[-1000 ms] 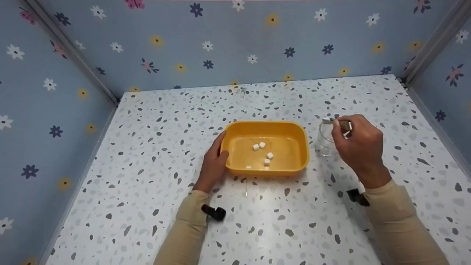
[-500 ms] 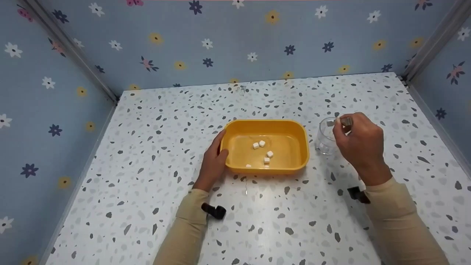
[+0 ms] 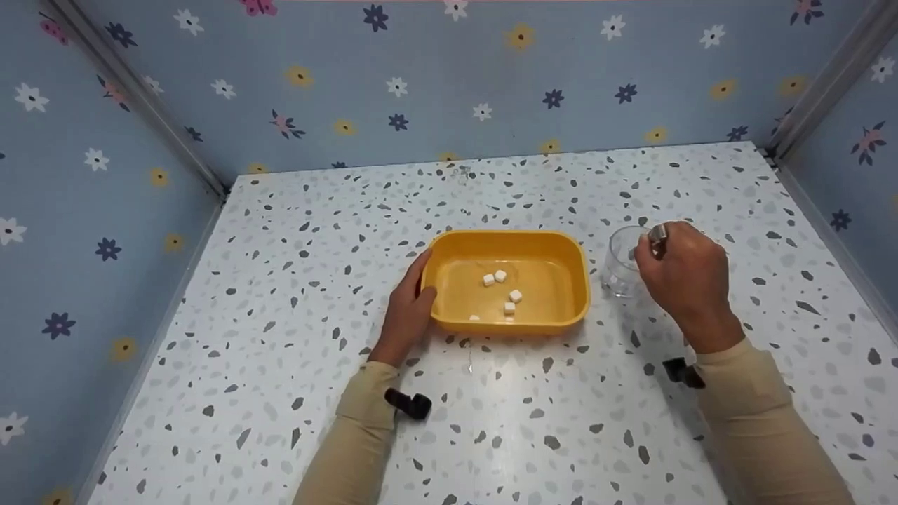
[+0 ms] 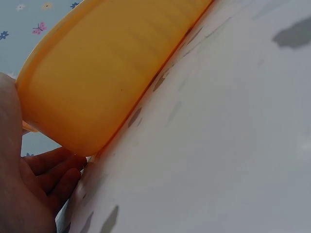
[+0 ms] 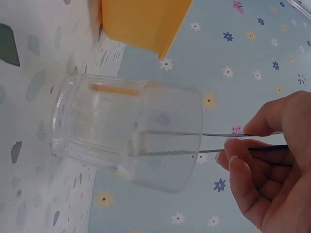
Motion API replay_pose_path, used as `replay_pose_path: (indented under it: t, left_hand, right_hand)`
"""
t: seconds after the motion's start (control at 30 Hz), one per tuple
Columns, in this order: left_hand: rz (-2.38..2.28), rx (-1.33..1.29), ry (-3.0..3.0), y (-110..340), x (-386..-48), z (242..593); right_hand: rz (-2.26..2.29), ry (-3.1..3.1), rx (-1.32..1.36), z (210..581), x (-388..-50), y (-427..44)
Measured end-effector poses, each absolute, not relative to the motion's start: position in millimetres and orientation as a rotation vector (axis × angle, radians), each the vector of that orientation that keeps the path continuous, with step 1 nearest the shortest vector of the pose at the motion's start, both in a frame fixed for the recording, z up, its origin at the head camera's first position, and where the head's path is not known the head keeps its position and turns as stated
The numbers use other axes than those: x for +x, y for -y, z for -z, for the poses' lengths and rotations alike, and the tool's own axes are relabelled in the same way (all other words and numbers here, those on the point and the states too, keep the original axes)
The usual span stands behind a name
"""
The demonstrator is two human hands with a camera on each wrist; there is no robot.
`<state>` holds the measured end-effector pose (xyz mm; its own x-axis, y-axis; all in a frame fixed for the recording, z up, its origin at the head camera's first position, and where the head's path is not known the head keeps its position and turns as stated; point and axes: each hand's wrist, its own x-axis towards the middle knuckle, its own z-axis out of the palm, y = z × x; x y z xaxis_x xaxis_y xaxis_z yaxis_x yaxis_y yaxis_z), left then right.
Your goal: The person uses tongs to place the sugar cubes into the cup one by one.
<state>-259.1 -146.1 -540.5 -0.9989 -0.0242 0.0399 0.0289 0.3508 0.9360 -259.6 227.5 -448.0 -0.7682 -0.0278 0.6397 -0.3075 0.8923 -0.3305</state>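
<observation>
My left hand (image 3: 407,308) holds the left end of a yellow plastic tub (image 3: 505,327), thumb at the rim and fingers along the outside. Inside the tub lie several small white cubes (image 3: 515,296). My right hand (image 3: 687,284) pinches metal tweezers (image 5: 218,151) between thumb and fingers. The tweezers point down into a clear drinking glass (image 3: 621,270), which stands upright right of the tub. In the right wrist view, something whitish shows by the tweezer tips within the glass; whether they grip it is blurred. Another pale lump (image 5: 124,170) appears near the glass's lower wall.
The table (image 3: 280,294) is white with grey speckles. Blue flowered panels (image 3: 463,70) enclose it at the back and both sides. A small clear strip or mark (image 3: 471,359) lies in front of the tub.
My right hand has lowered the tweezers from above the glass rim into the glass, where a white cube showed at their tips earlier. The left hand and tub stay put.
</observation>
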Motion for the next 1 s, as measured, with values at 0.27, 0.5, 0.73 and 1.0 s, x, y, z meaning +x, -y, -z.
replay_pose_path:
  t: [0.27, 0.5, 0.73, 1.0]
  left_hand:
    - [1.759, 0.0, 2.55, 146.0, -259.4, 540.9]
    - [1.733, 0.009, 2.568, 144.9, -258.8, 539.2]
    - [1.724, 0.012, 2.578, 145.2, -258.9, 539.5]
    - [1.739, 0.008, 2.57, 145.6, -260.6, 541.3]
  right_hand:
    - [-0.563, 2.433, 0.224, 451.0, -261.5, -229.4]
    - [-0.55, 2.454, 0.21, 451.2, -261.9, -228.8]
    - [-0.529, 2.494, 0.164, 451.7, -261.3, -228.4]
    - [-0.488, 2.493, 0.129, 450.6, -262.0, -228.6]
